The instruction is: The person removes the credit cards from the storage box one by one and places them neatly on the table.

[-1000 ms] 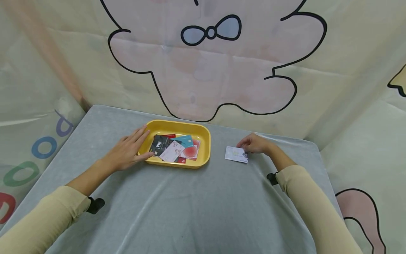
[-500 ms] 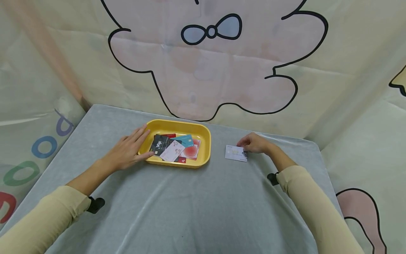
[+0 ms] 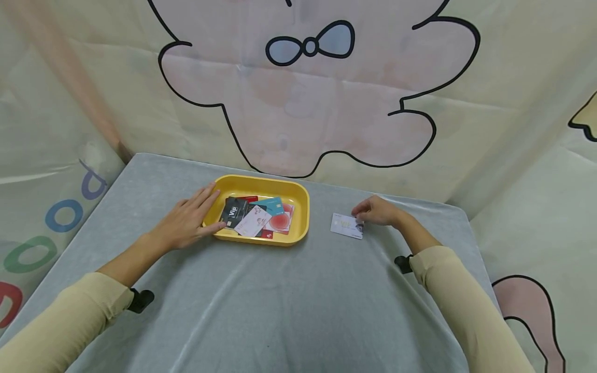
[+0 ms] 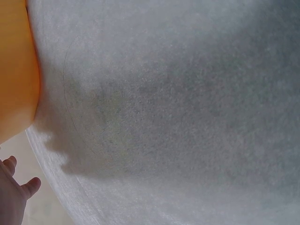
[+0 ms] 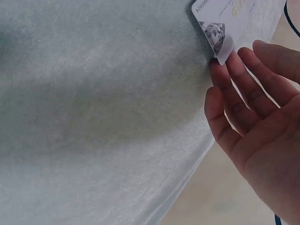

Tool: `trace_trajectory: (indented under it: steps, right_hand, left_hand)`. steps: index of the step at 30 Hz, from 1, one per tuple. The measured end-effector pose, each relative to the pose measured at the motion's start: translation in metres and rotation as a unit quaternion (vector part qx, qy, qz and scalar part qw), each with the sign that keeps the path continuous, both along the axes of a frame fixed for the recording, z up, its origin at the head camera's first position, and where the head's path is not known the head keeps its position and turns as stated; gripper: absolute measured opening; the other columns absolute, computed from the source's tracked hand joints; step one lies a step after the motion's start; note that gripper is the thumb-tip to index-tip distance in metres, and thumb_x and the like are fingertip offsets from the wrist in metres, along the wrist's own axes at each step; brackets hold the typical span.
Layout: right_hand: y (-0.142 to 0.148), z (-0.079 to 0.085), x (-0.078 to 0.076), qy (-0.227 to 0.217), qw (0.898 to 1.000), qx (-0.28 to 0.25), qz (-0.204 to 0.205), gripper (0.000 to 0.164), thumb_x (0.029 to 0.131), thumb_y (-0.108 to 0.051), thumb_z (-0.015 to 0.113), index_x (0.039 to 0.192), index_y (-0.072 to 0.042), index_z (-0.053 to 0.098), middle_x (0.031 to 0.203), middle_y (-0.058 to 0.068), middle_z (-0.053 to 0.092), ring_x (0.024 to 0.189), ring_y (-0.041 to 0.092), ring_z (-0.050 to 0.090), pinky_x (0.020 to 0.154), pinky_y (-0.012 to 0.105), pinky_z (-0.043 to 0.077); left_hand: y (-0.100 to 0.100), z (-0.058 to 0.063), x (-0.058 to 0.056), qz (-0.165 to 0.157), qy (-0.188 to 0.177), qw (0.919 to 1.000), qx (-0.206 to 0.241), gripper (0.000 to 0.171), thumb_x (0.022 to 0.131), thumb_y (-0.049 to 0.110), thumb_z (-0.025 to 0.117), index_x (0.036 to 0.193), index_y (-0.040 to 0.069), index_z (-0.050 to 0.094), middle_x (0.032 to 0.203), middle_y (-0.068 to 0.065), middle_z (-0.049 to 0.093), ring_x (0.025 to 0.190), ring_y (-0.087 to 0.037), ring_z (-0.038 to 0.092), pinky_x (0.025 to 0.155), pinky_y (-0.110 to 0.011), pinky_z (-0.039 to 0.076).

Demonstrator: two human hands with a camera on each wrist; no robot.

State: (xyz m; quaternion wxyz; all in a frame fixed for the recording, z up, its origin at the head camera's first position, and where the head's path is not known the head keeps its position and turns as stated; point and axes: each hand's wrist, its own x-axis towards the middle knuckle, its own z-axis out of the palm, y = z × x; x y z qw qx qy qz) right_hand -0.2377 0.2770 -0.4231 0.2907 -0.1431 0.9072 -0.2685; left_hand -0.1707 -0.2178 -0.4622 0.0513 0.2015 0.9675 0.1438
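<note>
My left hand (image 3: 188, 220) lies with spread, fairly straight fingers against the left end of a yellow tray (image 3: 304, 220). Inside the tray, several overlapping cards are piled: a black VIP card (image 3: 234, 212), a blue card (image 3: 274, 206) and a white patterned one (image 3: 253, 221) among them. To the right of the tray, a white card (image 3: 346, 226) rests on the cloth. My right hand (image 5: 262, 117) is at that card's right edge. Its fingertips touch the corner with the diamond picture, while the thumb stands apart from the card in the right wrist view.
Grey cloth (image 3: 280, 311) covers the table. A printed curtain (image 3: 298, 103) hangs right behind the table's far edge, and more curtain stands at both sides. Black wrist cameras show beside both cuffs.
The white card was slightly tilted in my right hand and now lies flatter on the cloth. My right hand has shifted slightly right. The left hand and tray have not moved.
</note>
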Motion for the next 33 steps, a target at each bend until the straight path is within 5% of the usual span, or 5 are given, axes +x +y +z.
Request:
trace_trajectory:
  steps: [12, 18, 23, 33]
  right_hand:
    - [-0.004, 0.004, 0.0, 0.007, 1.0, -0.002, 0.01, 0.034, 0.097, -0.007, 0.057, 0.127, 0.008, 0.061, 0.12, 0.024, 0.063, 0.098, 0.028, 0.055, 0.082, 0.037, 0.046]
    - [-0.011, 0.006, -0.002, 0.029, 0.999, 0.021, 0.04, 0.044, 0.089, -0.016, 0.072, 0.124, 0.009, 0.061, 0.105, 0.019, 0.068, 0.094, 0.027, 0.061, 0.081, 0.037, 0.049]
    - [-0.01, -0.001, 0.005, 0.041, 0.995, 0.061, 0.063, 0.053, 0.08, -0.023, 0.084, 0.121, 0.004, 0.063, 0.11, 0.018, 0.066, 0.101, 0.03, 0.059, 0.089, 0.045, 0.049]
    - [-0.009, -0.017, 0.02, 0.13, 0.984, 0.084, 0.093, 0.057, 0.072, -0.015, 0.087, 0.121, -0.001, 0.06, 0.108, 0.017, 0.062, 0.098, 0.03, 0.057, 0.09, 0.049, 0.046]
  left_hand:
    - [0.0, -0.002, -0.001, -0.001, 0.007, 1.0, 0.002, 0.091, 0.094, 0.059, 0.056, 0.159, 0.007, 0.02, 0.168, -0.008, 0.003, 0.151, -0.036, 0.014, 0.11, -0.065, 0.027]
    - [0.0, -0.002, -0.001, 0.001, 0.005, 1.0, -0.002, 0.092, 0.093, 0.061, 0.055, 0.159, 0.007, 0.019, 0.168, -0.009, 0.003, 0.151, -0.036, 0.014, 0.11, -0.066, 0.027]
    - [0.002, 0.001, 0.0, -0.004, 0.005, 1.0, -0.003, 0.092, 0.094, 0.062, 0.053, 0.159, 0.007, 0.018, 0.168, -0.009, 0.003, 0.15, -0.037, 0.015, 0.11, -0.066, 0.027]
    - [0.0, -0.001, 0.0, -0.001, 0.007, 1.0, -0.001, 0.093, 0.093, 0.062, 0.054, 0.159, 0.006, 0.018, 0.167, -0.01, 0.003, 0.15, -0.036, 0.015, 0.11, -0.065, 0.027]
